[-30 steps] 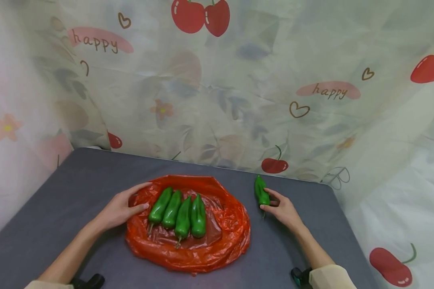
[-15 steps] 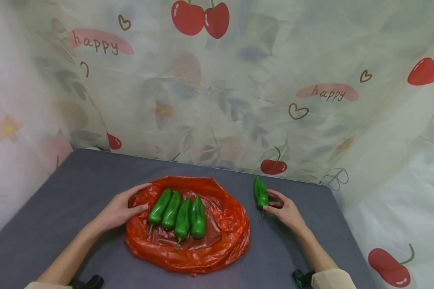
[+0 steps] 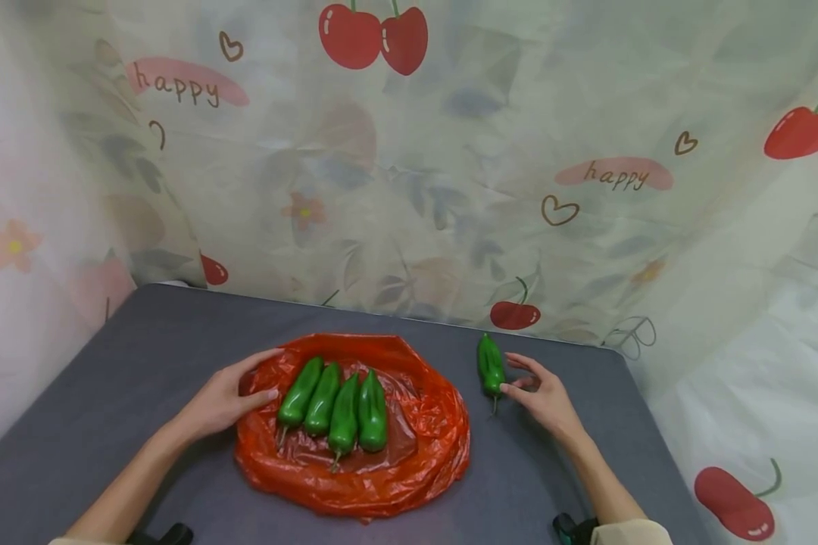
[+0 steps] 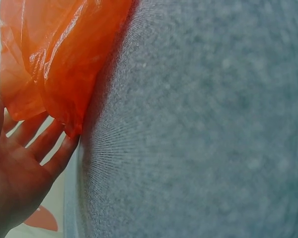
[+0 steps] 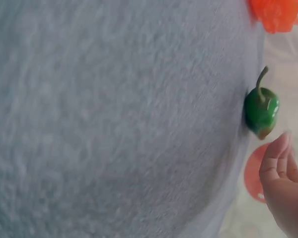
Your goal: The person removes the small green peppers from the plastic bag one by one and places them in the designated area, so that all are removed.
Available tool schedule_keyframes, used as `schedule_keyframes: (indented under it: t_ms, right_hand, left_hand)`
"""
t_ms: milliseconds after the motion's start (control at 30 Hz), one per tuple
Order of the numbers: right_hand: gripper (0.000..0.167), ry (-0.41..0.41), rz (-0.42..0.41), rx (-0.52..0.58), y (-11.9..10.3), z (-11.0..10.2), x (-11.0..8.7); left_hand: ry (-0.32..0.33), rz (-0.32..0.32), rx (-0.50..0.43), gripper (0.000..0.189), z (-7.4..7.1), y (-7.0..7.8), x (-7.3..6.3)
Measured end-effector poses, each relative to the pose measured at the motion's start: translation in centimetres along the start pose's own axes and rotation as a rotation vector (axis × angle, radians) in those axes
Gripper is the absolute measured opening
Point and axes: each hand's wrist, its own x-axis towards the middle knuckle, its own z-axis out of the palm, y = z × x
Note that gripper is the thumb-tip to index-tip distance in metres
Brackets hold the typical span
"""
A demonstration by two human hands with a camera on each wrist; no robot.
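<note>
An orange-red plastic bag (image 3: pixel 431 469) lies spread on the grey table with several green peppers (image 3: pixel 344 415) side by side in its middle. My left hand (image 3: pixel 218 401) is at the bag's left edge, the thumb over the rim. In the left wrist view, its fingers (image 4: pixel 44 144) stretch out loosely against the bag's side (image 4: pixel 64 74). One more green pepper (image 3: pixel 491 365) lies by itself on the table to the right of the bag, stem toward me. My right hand (image 3: pixel 545 397) hovers just right of it, fingers spread and holding nothing; the right wrist view shows a gap between fingertips and pepper (image 5: pixel 261 110).
The grey table (image 3: pixel 211 318) ends at a back edge close behind the lone pepper. A printed curtain (image 3: pixel 409 189) with cherries and lettering hangs behind and on both sides. Dark wrist straps (image 3: pixel 167 534) show at the bottom.
My right hand has let go of the lone pepper and drawn slightly right, away from it. The left hand and the bag have stayed in place.
</note>
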Motion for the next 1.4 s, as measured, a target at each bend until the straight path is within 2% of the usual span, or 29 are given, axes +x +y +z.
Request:
schedule_keyframes:
  t_ms: [467, 800, 1100, 1400]
  right_hand:
    - [0.057, -0.07, -0.086, 0.17, -3.4, 1.5, -1.3]
    - [0.055, -0.131, -0.152, 0.217, -5.5, 3.0, -1.9]
    - [0.056, -0.224, -0.165, 0.301, -7.2, 4.6, -2.5]
    - [0.057, -0.276, -0.155, 0.352, -8.3, 6.2, -2.6]
  left_hand:
    - [-0.018, -0.008, -0.035, 0.061, 0.1, 0.4, 0.0]
    - [-0.014, -0.023, -0.032, 0.061, 0.0, 0.4, -0.1]
    - [-0.018, -0.014, -0.026, 0.062, 0.1, 0.4, 0.0]
    - [-0.027, -0.019, -0.057, 0.062, 0.1, 0.4, 0.0]
